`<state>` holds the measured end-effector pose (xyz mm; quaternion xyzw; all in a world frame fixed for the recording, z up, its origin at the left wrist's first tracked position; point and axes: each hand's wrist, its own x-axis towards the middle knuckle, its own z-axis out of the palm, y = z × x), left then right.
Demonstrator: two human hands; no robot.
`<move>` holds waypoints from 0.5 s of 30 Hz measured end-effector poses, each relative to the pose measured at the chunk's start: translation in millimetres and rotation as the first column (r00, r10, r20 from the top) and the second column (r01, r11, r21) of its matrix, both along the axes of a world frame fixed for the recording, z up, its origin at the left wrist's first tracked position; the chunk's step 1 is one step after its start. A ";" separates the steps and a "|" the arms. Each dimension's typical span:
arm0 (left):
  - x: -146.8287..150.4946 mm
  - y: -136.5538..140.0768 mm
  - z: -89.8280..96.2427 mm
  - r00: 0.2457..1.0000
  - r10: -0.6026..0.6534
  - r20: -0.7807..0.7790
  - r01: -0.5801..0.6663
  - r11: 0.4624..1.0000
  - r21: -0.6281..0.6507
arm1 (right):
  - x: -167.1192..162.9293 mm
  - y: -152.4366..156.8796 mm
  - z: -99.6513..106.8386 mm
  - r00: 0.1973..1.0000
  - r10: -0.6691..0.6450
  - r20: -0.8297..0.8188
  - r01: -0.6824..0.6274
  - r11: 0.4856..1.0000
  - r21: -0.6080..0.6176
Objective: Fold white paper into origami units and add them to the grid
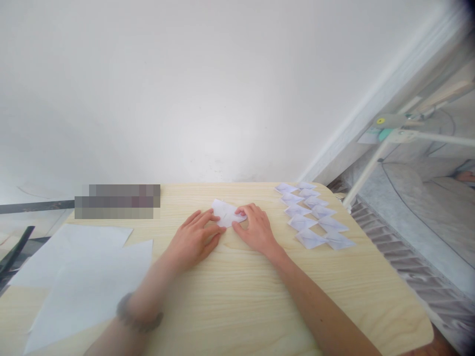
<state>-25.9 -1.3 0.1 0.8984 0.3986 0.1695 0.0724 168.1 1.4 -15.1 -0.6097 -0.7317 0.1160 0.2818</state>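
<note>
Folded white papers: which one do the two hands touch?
The folded paper between left hand and right hand; the other folded pieces lie untouched in two columns to its right.

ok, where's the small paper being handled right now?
In the head view, the small paper lies toward the far edge of the table, between the left hand and the right hand, left of the two columns of folded pieces.

Folded paper (224, 212) on pale table (230, 287)
</note>
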 end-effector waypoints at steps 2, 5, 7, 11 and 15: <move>0.2 0.2 -0.3 1.000 0.002 -0.001 -0.002 1.000 0.002 | -0.2 0.3 0.2 1.000 0.000 -0.001 0.000 1.000 -0.003; 0.2 0.3 -0.4 1.000 -0.001 -0.002 0.001 1.000 0.003 | -0.3 -0.1 0.3 1.000 0.002 0.000 -0.002 1.000 0.004; 0.1 0.0 0.0 1.000 -0.002 -0.001 0.002 1.000 0.003 | -0.2 -0.6 0.4 1.000 0.001 -0.002 0.000 1.000 0.016; -0.3 -1.1 1.1 1.000 0.001 0.001 -0.001 1.000 0.002 | 0.4 -1.4 0.6 1.000 0.001 -0.023 0.000 0.999 0.032; -0.5 -0.8 0.4 1.000 0.000 0.002 0.000 1.000 0.001 | -0.3 -1.9 0.5 1.000 0.000 -0.008 0.000 0.999 0.032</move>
